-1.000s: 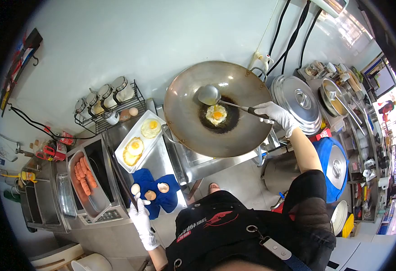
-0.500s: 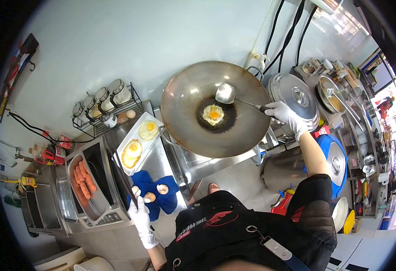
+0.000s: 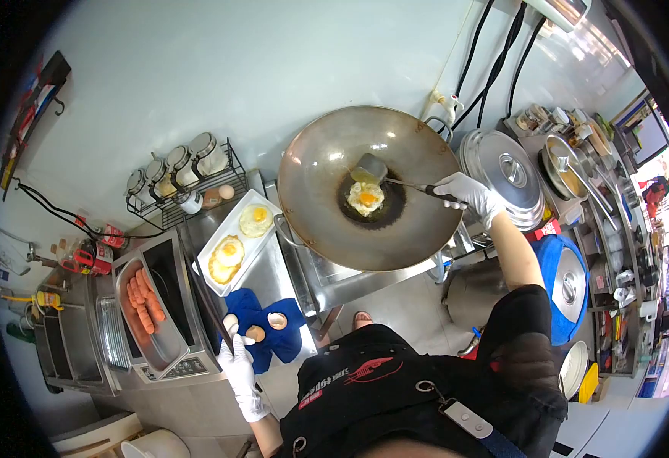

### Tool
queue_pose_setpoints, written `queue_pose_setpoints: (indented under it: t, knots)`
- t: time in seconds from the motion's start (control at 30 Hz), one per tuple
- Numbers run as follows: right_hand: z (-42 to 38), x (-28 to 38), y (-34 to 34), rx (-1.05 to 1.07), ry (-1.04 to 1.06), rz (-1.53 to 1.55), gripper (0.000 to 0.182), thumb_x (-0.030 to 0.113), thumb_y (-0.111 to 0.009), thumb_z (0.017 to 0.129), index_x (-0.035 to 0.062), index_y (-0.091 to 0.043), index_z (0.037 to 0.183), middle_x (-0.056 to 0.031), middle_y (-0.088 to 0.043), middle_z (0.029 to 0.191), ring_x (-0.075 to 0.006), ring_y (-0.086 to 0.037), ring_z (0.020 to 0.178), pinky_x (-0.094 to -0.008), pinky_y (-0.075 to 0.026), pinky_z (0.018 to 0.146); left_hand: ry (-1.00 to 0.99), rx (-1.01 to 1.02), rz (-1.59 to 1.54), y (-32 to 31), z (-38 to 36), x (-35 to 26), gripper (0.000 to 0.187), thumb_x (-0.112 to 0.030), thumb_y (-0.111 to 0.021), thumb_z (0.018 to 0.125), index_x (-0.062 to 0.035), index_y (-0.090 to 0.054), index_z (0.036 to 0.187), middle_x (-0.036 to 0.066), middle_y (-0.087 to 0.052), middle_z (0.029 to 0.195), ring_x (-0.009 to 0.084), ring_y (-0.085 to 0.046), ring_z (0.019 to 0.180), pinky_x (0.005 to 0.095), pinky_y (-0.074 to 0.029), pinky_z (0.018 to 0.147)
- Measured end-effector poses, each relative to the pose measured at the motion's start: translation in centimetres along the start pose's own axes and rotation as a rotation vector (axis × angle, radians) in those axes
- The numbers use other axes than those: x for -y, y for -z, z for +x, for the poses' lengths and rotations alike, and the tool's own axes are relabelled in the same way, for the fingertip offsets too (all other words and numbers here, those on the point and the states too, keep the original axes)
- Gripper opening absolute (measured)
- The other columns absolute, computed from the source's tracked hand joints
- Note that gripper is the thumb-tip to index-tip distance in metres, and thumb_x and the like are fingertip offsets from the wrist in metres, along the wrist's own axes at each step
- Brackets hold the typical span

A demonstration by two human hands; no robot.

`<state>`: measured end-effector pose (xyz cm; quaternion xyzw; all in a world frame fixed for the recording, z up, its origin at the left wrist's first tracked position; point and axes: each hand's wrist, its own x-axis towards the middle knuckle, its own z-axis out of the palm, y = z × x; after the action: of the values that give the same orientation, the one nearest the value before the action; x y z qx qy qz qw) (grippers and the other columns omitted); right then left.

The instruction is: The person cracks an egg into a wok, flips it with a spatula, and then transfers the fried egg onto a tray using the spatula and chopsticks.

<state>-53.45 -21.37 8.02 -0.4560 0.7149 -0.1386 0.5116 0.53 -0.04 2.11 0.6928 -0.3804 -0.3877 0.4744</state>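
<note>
My right hand [image 3: 472, 197], in a white glove, is closed round the dark handle of a metal wok ladle [image 3: 373, 166]. The ladle's head is tilted, its lower edge right at the upper rim of a fried egg [image 3: 366, 198]. This egg lies in dark oil at the bottom of a large wok [image 3: 315, 175]. My left hand [image 3: 240, 378], gloved too, grips long dark chopsticks [image 3: 211, 309] that point up and left. Beside it, cracked eggshells [image 3: 277, 320] lie on a blue cloth [image 3: 287, 343]. Fried eggs [image 3: 226, 259] rest on a white rectangular plate [image 3: 248, 258].
Left of the plate, a metal tray [image 3: 168, 353] contains sausages [image 3: 145, 301]. A wire rack [image 3: 220, 200] carries lidded jars and a whole egg [image 3: 226, 191]. Metal lids [image 3: 502, 172] and a large pot [image 3: 473, 294] stand to the right. A person [image 3: 657, 191] appears at far right.
The ladle has tipped over and come down and left to the egg's upper edge, with my right hand shifting slightly left. My left hand keeps its grip. The view has shifted slightly.
</note>
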Motion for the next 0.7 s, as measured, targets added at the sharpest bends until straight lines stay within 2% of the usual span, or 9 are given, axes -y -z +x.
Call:
queue_pose_setpoints:
  t: [0.2,0.3,0.4,0.7]
  knots:
    - [1.9,-0.9,-2.5,0.069,0.065,0.278,0.027,0.021,-0.061,0.085,0.0029,-0.064,0.105,-0.0053,-0.059,0.064,-0.0083,-0.045,0.041,-0.0218,-0.033,0.036,0.030,-0.004,0.001,0.3,-0.4,-0.8,0.024,-0.015,-0.048,0.096,-0.0052,-0.060,0.114,0.001,-0.062,0.071,0.0008,-0.035,0.044,0.0176,-0.026,0.040]
    - [1.8,-1.0,-2.3,0.085,0.078,0.296,0.026,0.020,-0.060,0.086,0.0029,-0.064,0.105,-0.0042,-0.058,0.064,-0.0081,-0.045,0.041,-0.0220,-0.033,0.035,0.027,-0.019,-0.002,0.6,-0.6,-0.4,0.024,-0.016,-0.048,0.096,-0.0056,-0.060,0.114,0.001,-0.062,0.071,0.0008,-0.035,0.044,0.0176,-0.026,0.040]
    - [0.4,-0.7,-1.7,0.064,0.084,0.258,0.031,0.020,-0.058,0.087,0.0029,-0.061,0.112,-0.0027,-0.057,0.065,-0.0064,-0.042,0.041,-0.0206,-0.029,0.034,0.011,-0.016,0.011,0.6,-0.5,0.1,0.024,-0.016,-0.049,0.096,-0.0056,-0.060,0.114,0.000,-0.061,0.071,0.0007,-0.035,0.044,0.0177,-0.026,0.040]
    - [-6.1,0.6,-1.8,-0.031,0.066,0.083,0.034,0.024,-0.061,0.087,0.0070,-0.062,0.116,-0.0001,-0.054,0.061,-0.0048,-0.041,0.042,-0.0201,-0.029,0.036,0.020,0.014,-0.021,-0.2,0.0,-0.3,0.024,-0.016,-0.050,0.095,-0.0050,-0.060,0.114,-0.001,-0.061,0.070,0.0007,-0.033,0.044,0.0173,-0.025,0.040]
